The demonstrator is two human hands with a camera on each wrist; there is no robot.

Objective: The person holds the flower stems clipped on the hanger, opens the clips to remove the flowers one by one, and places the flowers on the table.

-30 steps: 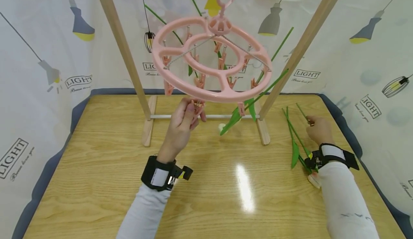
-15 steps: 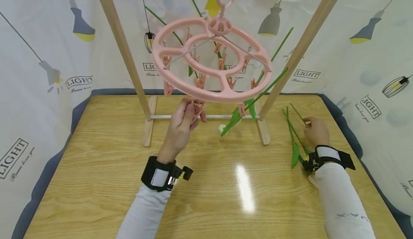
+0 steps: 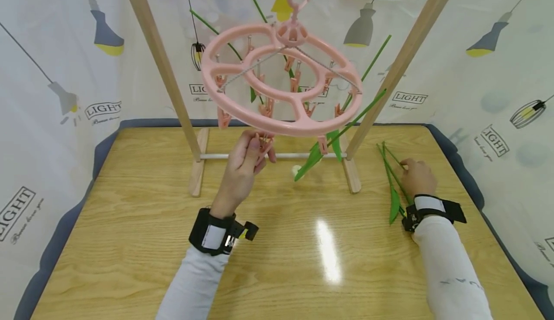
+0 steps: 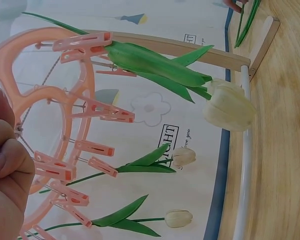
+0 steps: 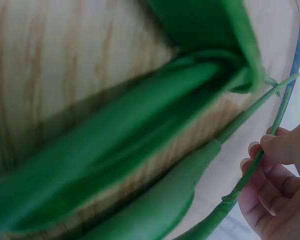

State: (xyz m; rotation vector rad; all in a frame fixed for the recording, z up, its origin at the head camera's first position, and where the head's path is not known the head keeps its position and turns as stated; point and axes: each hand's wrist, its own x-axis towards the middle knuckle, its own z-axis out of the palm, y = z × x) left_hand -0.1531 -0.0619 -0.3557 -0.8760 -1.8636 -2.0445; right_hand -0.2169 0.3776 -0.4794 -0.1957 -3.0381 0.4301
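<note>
My left hand [image 3: 240,168] pinches a pink clothespin [image 3: 267,143] under the front rim of the round pink clip hanger [image 3: 303,128]. In the left wrist view, white tulips [image 4: 230,106] hang flower-down from other clothespins [image 4: 94,148]. At the right of the table, my right hand [image 3: 419,178] pinches the thin green stem of a tulip [image 5: 252,167] between thumb and fingertips. That tulip's flower is hidden. More tulip stems and a leaf [image 3: 394,207] lie on the table just left of the right hand.
A wooden frame [image 3: 162,65] with a white crossbar [image 3: 298,155] stands at the back of the table [image 3: 143,233]. One clipped tulip's stem slants past its right post. A printed cloth [image 3: 39,132] surrounds the table.
My right hand has moved a little left with the stem, bringing it closer to the other stems lying there. My left hand stays at its clothespin.
</note>
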